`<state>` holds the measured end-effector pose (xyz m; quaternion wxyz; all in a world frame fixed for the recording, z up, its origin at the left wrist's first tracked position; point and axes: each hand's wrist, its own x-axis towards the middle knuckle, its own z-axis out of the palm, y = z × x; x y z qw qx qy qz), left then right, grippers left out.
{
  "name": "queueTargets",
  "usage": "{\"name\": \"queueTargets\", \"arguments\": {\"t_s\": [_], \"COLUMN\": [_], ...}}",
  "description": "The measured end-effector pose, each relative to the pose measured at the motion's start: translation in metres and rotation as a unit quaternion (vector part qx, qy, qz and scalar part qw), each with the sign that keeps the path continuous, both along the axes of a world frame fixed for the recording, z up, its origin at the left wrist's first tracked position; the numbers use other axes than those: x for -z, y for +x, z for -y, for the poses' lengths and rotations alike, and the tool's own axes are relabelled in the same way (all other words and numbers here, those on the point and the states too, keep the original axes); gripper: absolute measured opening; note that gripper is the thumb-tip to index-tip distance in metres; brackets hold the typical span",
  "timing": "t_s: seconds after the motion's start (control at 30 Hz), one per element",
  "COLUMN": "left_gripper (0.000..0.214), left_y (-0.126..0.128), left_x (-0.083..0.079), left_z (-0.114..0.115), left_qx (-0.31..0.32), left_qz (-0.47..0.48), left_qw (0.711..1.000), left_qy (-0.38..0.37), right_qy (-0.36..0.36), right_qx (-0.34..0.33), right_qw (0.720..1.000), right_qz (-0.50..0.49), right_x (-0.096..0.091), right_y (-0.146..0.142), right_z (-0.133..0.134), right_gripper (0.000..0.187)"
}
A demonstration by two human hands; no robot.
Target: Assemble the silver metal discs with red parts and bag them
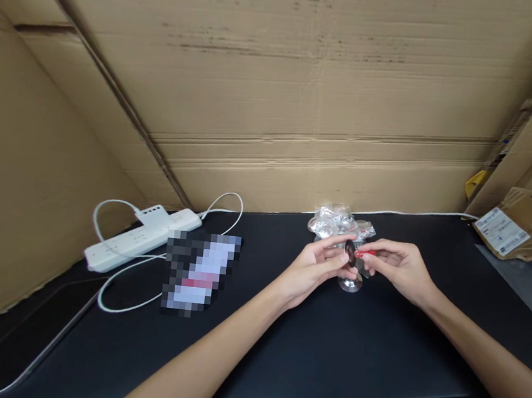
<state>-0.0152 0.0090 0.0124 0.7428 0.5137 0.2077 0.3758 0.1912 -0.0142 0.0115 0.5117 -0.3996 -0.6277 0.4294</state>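
Note:
My left hand [318, 265] is closed on a small dark round disc [350, 253], held on edge above the table. Close by on the right, my right hand [395, 263] pinches a small red piece [365, 254] whose tip points at the disc; its exact kind does not show. Below the fingers, a shiny metal disc [349, 284] lies on the black table. Behind my hands sits a heap of clear plastic-wrapped pieces [335, 219], partly covered by my left fingers.
On the left lie a white power strip [142, 240] with a looping white cable [116, 307] and a blurred-out item [201, 274]. A labelled cardboard package [524, 226] stands at the right. Cardboard walls [276, 99] enclose the black table [348, 359].

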Motion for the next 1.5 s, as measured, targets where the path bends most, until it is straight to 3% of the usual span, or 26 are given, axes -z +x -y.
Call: {"name": "queueTargets", "arguments": {"t_s": [0.4, 0.9, 1.33, 1.5], "left_gripper": [0.055, 0.055, 0.054, 0.056], "left_y": [0.005, 0.008, 0.015, 0.015], "left_x": [0.002, 0.011, 0.009, 0.013], "left_z": [0.004, 0.006, 0.012, 0.011], "left_qx": [0.021, 0.011, -0.052, -0.055], "left_qz": [0.000, 0.002, -0.011, -0.017], "left_qw": [1.000, 0.998, 0.997, 0.996], "left_qy": [0.018, 0.056, 0.047, 0.065], "right_qy": [0.159, 0.262, 0.313, 0.275], "right_qx": [0.086, 0.108, 0.136, 0.129], "right_qw": [0.971, 0.930, 0.895, 0.923], "right_qz": [0.154, 0.234, 0.288, 0.235], "right_x": [0.007, 0.004, 0.016, 0.012], "right_y": [-0.007, -0.014, -0.020, -0.020], "right_z": [0.007, 0.012, 0.015, 0.014], "right_gripper": [0.011, 0.008, 0.011, 0.011]}}
